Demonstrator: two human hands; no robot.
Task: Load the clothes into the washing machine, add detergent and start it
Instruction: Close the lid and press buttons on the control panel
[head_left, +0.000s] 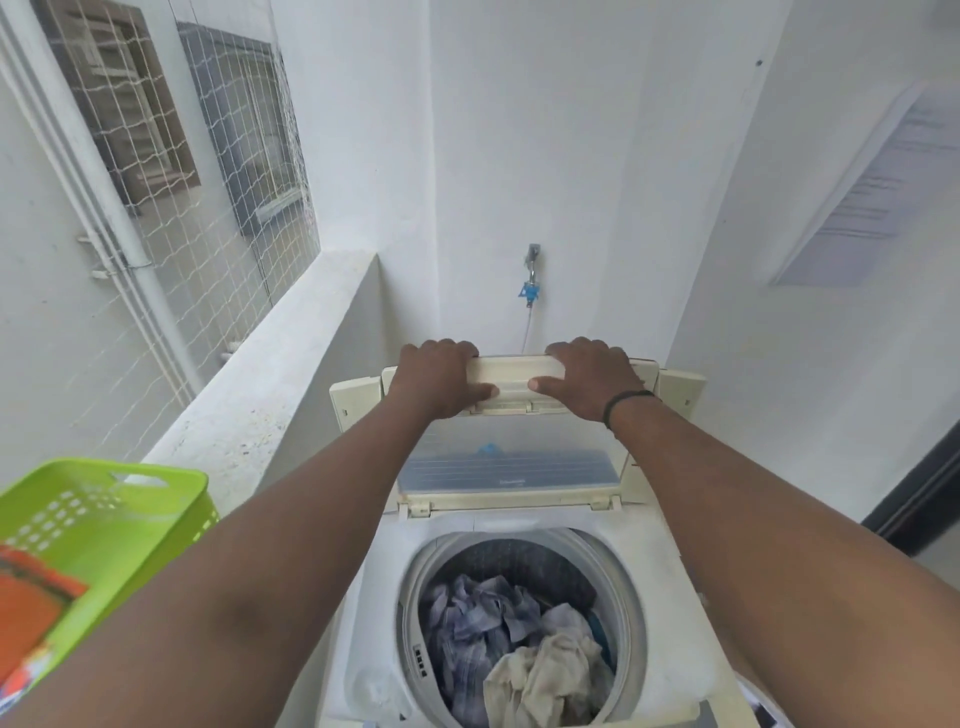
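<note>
Nearest, 2 bare forearms are crossing the view, partly hiding the green laundry basket (111, 512) at left, which is holding 1 orange detergent pack (31, 618) with unreadable print. Between them, checked clothes (511, 644) are lying in the top-loading washing machine (374, 613) drum. Farther, left hand (441, 382) and right hand (592, 382) are gripping the raised folding lid (511, 376). Beyond, 1 wall tap (532, 275).

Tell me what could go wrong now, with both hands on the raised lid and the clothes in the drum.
1. The left hand and right hand grip the top edge of the folded lid; fingers could be pinched if it drops.
2. The beige cloth is piled high in the drum and might catch under the lid.
3. The orange pack sits in the green basket; detergent may not be added yet.
</note>
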